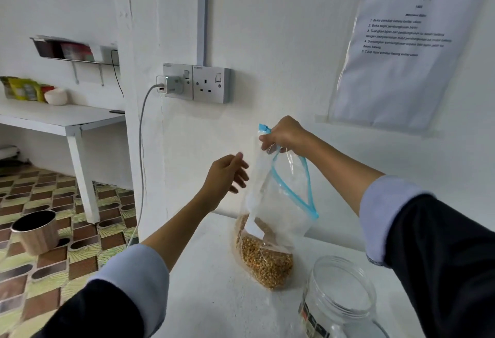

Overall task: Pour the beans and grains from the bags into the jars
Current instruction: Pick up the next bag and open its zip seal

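Both hands are raised over a white table [214, 297], working a clear zip bag [270, 203] of yellow-brown grains [265, 262]. Right hand [284, 135], arm stretched forward and up from a rolled grey cuff, pinches the bag's top corner beside the blue slider [263, 128], fingers curled tight around the plastic. Left hand [227, 177] is released, fingers spread and relaxed, palm turned toward the bag's left edge, just beside it; whether the fingertips touch the plastic cannot be told. Its forearm rises from the near left at a slant.

Hanging upright from the right hand, the bag has its blue zip strip [292, 185] parted in a loop, mouth open. Grains fill only the bottom, which rests on or just above the table near its middle. A white label patch shows on the bag's side.

Near right of the bag stands an open clear jar [340, 297], lid off, with a printed label low on its wall.

Beyond, on the white wall, are a double socket [211, 86] with a charger [170, 84] and cable plugged in, and, far right, a printed sheet [401, 48] in a plastic sleeve. At left, a second white table [61, 119] holds packets and a bowl, and a wood-sided bin [36, 230] stands on the patterned tile floor [80, 244].
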`<action>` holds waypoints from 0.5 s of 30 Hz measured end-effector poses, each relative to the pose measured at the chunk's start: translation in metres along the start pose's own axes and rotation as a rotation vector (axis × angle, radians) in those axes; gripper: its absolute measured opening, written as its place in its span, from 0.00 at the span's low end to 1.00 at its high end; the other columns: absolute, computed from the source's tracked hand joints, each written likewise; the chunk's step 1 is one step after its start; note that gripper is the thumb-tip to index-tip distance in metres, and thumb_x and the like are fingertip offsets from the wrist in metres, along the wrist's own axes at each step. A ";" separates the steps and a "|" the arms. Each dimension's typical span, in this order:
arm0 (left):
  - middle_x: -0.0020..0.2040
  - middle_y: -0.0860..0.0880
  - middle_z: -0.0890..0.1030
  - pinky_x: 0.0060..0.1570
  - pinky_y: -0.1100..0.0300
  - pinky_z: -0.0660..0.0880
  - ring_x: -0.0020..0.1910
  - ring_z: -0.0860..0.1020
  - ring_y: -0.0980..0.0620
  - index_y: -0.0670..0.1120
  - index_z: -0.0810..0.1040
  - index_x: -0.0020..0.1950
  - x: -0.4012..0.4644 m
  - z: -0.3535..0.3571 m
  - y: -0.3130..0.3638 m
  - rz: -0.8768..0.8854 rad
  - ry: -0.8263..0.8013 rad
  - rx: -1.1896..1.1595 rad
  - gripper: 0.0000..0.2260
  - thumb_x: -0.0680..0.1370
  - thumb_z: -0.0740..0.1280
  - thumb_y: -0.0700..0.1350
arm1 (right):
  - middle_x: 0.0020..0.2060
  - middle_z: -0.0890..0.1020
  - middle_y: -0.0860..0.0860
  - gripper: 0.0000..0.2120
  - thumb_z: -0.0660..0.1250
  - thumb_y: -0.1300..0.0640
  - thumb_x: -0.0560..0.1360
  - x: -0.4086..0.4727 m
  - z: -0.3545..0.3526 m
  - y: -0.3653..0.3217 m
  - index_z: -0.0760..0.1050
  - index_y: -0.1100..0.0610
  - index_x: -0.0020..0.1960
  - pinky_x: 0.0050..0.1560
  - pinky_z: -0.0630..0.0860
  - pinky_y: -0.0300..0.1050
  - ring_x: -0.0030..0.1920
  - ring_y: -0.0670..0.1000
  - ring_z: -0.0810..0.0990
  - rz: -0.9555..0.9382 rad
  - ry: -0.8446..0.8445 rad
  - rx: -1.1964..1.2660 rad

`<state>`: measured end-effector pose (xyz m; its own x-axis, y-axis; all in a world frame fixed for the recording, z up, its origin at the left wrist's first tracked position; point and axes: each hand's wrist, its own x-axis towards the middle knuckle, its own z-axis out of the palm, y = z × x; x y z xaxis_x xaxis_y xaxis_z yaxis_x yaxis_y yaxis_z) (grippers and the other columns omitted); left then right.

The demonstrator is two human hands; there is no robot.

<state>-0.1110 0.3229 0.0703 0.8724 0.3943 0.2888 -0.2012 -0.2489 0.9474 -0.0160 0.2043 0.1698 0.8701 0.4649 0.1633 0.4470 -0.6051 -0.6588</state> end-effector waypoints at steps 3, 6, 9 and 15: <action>0.48 0.43 0.77 0.38 0.57 0.73 0.39 0.75 0.50 0.42 0.72 0.48 0.008 -0.005 -0.052 -0.322 0.052 0.020 0.10 0.82 0.59 0.48 | 0.45 0.85 0.57 0.08 0.70 0.59 0.75 0.001 -0.007 0.003 0.79 0.63 0.42 0.52 0.78 0.47 0.42 0.51 0.83 -0.009 0.002 0.092; 0.59 0.42 0.72 0.48 0.50 0.72 0.52 0.74 0.44 0.40 0.68 0.61 0.005 -0.007 -0.098 -0.607 -0.103 0.013 0.16 0.81 0.60 0.51 | 0.46 0.84 0.59 0.08 0.72 0.61 0.73 0.003 -0.015 0.008 0.78 0.65 0.48 0.49 0.80 0.47 0.44 0.54 0.84 0.020 -0.001 0.079; 0.60 0.42 0.71 0.52 0.49 0.73 0.55 0.73 0.42 0.42 0.67 0.63 0.000 -0.004 -0.119 -0.662 -0.190 -0.060 0.17 0.81 0.62 0.52 | 0.42 0.83 0.59 0.13 0.76 0.61 0.69 0.004 -0.017 0.014 0.78 0.66 0.48 0.40 0.80 0.41 0.38 0.52 0.82 0.038 -0.018 0.004; 0.58 0.41 0.76 0.46 0.54 0.75 0.49 0.77 0.44 0.41 0.73 0.60 0.001 0.008 -0.131 -0.655 -0.238 -0.139 0.14 0.81 0.62 0.50 | 0.30 0.82 0.52 0.12 0.78 0.59 0.67 0.005 -0.015 0.020 0.76 0.63 0.36 0.31 0.78 0.33 0.31 0.49 0.80 0.087 -0.101 -0.155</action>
<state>-0.0799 0.3493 -0.0547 0.9039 0.2161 -0.3690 0.3569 0.0942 0.9294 0.0006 0.1848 0.1686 0.8850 0.4646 0.0310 0.4046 -0.7343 -0.5450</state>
